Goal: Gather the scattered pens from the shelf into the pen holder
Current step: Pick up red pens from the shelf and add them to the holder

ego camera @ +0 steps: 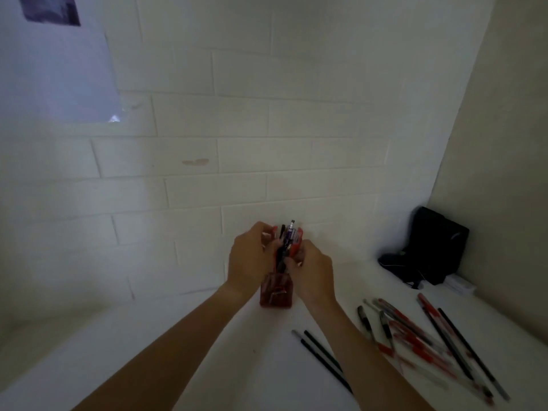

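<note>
A red translucent pen holder [276,292] stands on the white shelf [207,351] near the back wall. A bundle of pens [286,241], black, purple and red, sticks up out of it. My left hand [250,259] wraps the bundle from the left and my right hand [311,271] closes on it from the right, just above the holder's rim. Several loose red and black pens [430,342] lie scattered on the shelf to the right. Two thin black pens [323,357] lie beside my right forearm.
A black pouch-like object [430,247] with a cable leans in the back right corner, and a small white box [459,284] sits beside it. White brick wall rises behind; a paper sheet [59,69] hangs at upper left.
</note>
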`<state>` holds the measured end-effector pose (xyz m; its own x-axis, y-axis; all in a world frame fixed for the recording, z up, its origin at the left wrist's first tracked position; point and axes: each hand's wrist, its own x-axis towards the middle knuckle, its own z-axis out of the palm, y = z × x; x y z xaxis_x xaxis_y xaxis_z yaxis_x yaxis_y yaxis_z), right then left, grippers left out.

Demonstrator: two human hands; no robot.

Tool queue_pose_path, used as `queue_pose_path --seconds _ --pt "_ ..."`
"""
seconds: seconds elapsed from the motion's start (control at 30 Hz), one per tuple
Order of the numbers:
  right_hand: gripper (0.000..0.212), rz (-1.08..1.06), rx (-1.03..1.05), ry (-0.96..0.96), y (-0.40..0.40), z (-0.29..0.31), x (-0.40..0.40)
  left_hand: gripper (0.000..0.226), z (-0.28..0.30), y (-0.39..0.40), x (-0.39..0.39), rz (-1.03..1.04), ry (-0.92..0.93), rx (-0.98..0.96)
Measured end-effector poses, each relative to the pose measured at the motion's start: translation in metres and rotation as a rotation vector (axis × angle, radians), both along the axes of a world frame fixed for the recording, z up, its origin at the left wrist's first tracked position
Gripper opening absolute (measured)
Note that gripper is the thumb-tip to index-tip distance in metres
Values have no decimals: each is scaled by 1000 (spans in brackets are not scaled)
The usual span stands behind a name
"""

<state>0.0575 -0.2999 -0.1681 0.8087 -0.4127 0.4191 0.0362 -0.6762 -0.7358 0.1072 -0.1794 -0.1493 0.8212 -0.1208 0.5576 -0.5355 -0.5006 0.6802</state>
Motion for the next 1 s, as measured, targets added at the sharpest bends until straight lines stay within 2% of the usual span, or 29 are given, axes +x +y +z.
queue_pose_path --seconds 0.1,0.2,0.27,0.5,0.7,0.8,0.87,1.0 --pt "18 26 -18 34 2 -9 6 24 -18 1 7 12 96 91" --pt "20 -24 -31 -64 3 -12 10 28 -23 1 14 26 66 113" --pt "14 -73 -67 -94 1 -15 12 29 -22 -1 14 16 69 95" --pt "11 -90 -68 -42 -1 -17 14 9 -35 -8 11 4 77 179" --pt "16 -19 50 30 -21 -14 -13 12 -33 -5 -4 1 38 154" --pt "12 9 -52 298 -43 -14 -34 17 -36 1 -32 56 -184 154" --pt "18 76 -115 520 -53 -17 -47 15 -45 3 -51 28 -293 167" --pt "39 172 -275 847 -56 -27 -69 18 -74 -4 -72 -189 -165 336"
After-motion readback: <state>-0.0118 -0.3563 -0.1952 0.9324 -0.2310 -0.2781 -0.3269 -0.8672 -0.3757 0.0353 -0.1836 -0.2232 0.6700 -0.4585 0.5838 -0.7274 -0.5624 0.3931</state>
